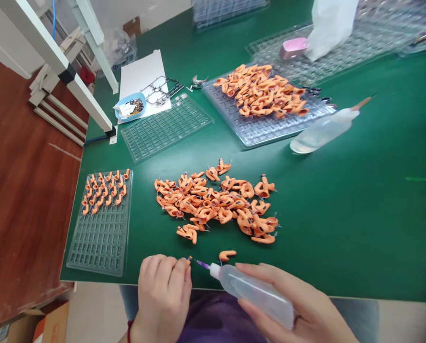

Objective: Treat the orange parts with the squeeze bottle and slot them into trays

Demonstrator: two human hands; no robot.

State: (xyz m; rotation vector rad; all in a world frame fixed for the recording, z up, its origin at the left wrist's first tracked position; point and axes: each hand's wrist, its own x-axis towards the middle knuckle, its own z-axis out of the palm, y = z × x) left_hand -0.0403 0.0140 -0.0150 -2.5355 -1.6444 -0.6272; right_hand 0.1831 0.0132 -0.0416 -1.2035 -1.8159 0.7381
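At the table's front edge my left hand (pixel 164 290) is closed round a small orange piece (pixel 189 261), whose tip shows beside the fingers. My right hand (pixel 291 300) grips a translucent squeeze bottle (pixel 257 290) with a purple needle tip (pixel 202 264), pointing left, close to that piece. A single orange curved piece (pixel 227 255) lies on the table just above the bottle's neck. Farther up is a loose pile of orange curved pieces (pixel 213 202) with thin wires. On the left, a clear tray (pixel 98 243) holds rows of similar pieces in its upper part.
A stacked tray (pixel 250 138) bears another orange pile. Beside it a second bottle (pixel 323 131) leans with a brown tip. An unfilled clear tray (pixel 166 126), a blue dish (pixel 139 116) of small parts and a pink object (pixel 293 48) lie farther back. A white post (pixel 91 100) rises at left.
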